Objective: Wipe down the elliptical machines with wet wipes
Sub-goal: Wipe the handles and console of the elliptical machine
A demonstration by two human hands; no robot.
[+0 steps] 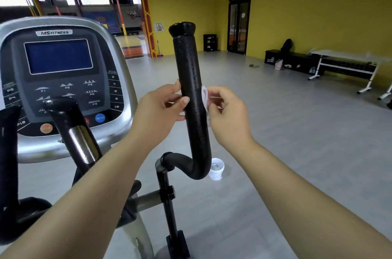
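The elliptical machine's black foam handlebar [187, 61] rises upright at centre, curving at its base into a black post. My left hand [161, 108] rests against its left side, thumb and fingers touching the foam. My right hand [227, 114] is on its right side, pinching a small white wet wipe [204, 95] pressed against the bar. The grey console [61, 80] with a blue screen stands at the left.
Shorter black grips [70, 123] stand in front of the console at the lower left. A white bucket [216, 168] sits on the grey floor behind the handlebar. A white table [347, 61] and low black benches line the yellow wall at the right.
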